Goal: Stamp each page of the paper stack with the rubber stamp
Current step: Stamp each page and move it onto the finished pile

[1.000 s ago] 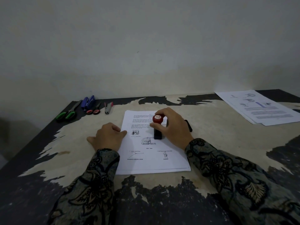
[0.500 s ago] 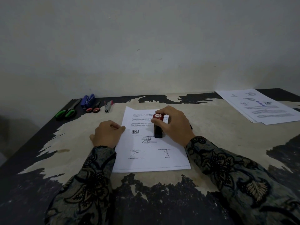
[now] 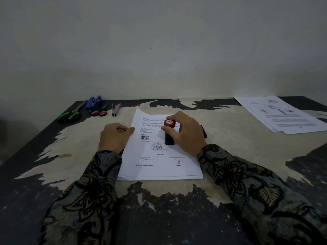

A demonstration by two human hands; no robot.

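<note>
A stack of white printed pages [image 3: 159,170] lies in the middle of the worn table [image 3: 70,156]. On its top page stands the rubber stamp [image 3: 169,131], black in the body with a red round knob. My right hand [image 3: 185,133] grips the knob and holds the stamp upright, its base down on the paper just right of a printed round seal. At the stack's left edge my left hand [image 3: 115,137] rests with curled fingers, its thumb lying on the paper. A dark flat object peeks out behind my right hand.
At the table's back left lie green-handled scissors [image 3: 69,114], a blue stapler [image 3: 94,102], red-handled scissors [image 3: 100,112] and a small grey and pink tool [image 3: 115,109]. A second pile of printed sheets [image 3: 286,114] sits at the back right. A wall rises behind the table.
The stamp stays on the same spot of the top page with my right hand on its knob. Both hands have barely moved; the view shifted slightly.
</note>
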